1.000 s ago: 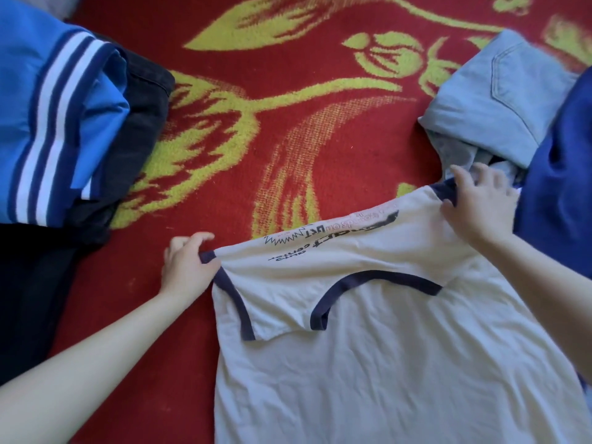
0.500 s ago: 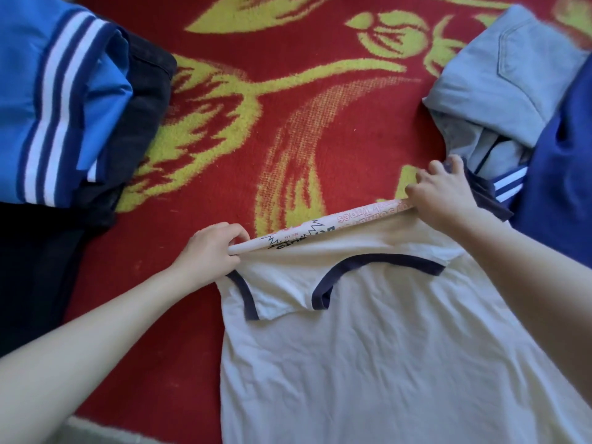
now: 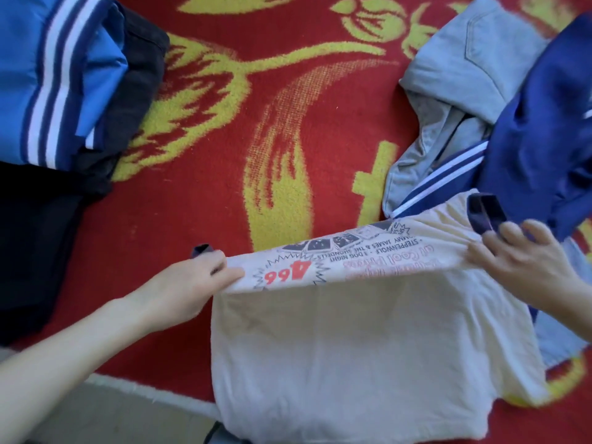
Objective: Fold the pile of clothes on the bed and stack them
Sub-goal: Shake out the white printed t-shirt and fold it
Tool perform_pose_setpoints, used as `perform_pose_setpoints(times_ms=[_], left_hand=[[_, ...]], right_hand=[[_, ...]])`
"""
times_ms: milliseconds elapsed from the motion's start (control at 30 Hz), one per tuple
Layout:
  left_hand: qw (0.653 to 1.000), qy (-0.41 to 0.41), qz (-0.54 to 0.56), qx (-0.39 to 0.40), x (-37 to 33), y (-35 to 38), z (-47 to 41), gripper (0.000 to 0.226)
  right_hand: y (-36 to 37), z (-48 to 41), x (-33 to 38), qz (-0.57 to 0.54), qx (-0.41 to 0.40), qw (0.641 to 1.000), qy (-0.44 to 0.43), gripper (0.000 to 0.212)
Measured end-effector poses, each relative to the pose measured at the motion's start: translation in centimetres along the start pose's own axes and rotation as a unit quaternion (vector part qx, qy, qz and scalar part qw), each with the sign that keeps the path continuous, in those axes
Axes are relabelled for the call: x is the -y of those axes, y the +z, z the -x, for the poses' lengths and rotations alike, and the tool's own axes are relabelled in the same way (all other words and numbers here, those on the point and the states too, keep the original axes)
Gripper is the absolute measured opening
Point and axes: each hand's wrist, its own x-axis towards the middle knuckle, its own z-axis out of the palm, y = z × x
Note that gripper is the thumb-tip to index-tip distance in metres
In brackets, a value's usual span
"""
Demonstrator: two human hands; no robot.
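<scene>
A cream T-shirt (image 3: 368, 354) with navy trim lies on the red bedspread (image 3: 208, 193) in front of me. Its top part is lifted and doubled toward me, showing printed text and a red number. My left hand (image 3: 189, 286) pinches the shirt's left corner by the navy sleeve edge. My right hand (image 3: 525, 267) grips the right corner below a navy sleeve band. A folded stack (image 3: 64, 75), blue with white stripes over dark garments, sits at the upper left. The unfolded pile at the upper right holds light jeans (image 3: 464, 65) and a dark blue garment (image 3: 544, 123).
The bedspread has a yellow flower pattern. Its white edge (image 3: 153, 392) and the floor beyond show at the lower left. A black garment (image 3: 35, 245) lies flat at the left under the stack.
Both hands have lifted the shirt's top edge and drawn it toward me, folding it over the body. The navy collar is now hidden and the printed front shows.
</scene>
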Motion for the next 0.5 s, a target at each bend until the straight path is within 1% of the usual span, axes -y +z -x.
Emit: perform_pose_setpoints(times_ms=[67,100,167,233,267,300,333,367,400,433,467,500], left_hand=[[0.996,0.060,-0.054,0.033,-2.1,1.4,0.7,0.057],[0.993,0.077,-0.063,0.065,-3.2,2.1,1.0,0.062],[0.983,0.093,-0.087,0.129,-4.6,3.9,1.2,0.083],[0.975,0.091,-0.106,0.174,-6.0,4.9,0.5,0.098],[0.973,0.087,-0.100,0.192,-6.7,5.0,0.0,0.099],[0.972,0.074,-0.072,0.212,-7.4,4.9,-0.4,0.096],[0.975,0.042,-0.043,0.216,-7.6,5.0,-0.7,0.089],[0.971,0.012,-0.028,0.236,-7.6,5.4,-0.9,0.083],[0.962,-0.012,-0.014,0.272,-7.6,5.3,-1.1,0.078],[0.960,-0.026,-0.003,0.280,-7.7,5.3,-1.2,0.075],[0.961,-0.030,0.002,0.276,-7.7,5.1,-1.2,0.074],[0.961,-0.031,0.010,0.276,-7.5,5.3,-0.9,0.072]], right_hand=[[0.5,2.1,1.7,-0.009,0.034,0.999,0.027,0.014],[0.9,2.9,2.6,-0.022,0.055,0.997,0.049,0.016],[1.3,3.8,4.3,-0.063,0.108,0.987,0.097,0.020],[1.3,3.8,5.4,-0.110,0.174,0.966,0.159,0.025],[1.5,3.9,5.7,-0.122,0.196,0.957,0.178,0.031],[1.4,3.6,5.8,-0.121,0.215,0.952,0.180,0.037],[0.9,3.0,5.9,-0.112,0.243,0.948,0.172,0.039],[0.9,2.7,6.0,-0.085,0.273,0.946,0.153,0.036],[0.5,2.1,6.1,-0.050,0.325,0.936,0.125,0.030],[0.4,1.8,6.1,-0.025,0.357,0.927,0.112,0.023],[0.1,1.4,6.1,-0.012,0.373,0.920,0.116,0.019],[-0.1,1.1,5.9,0.005,0.370,0.920,0.128,0.020]])
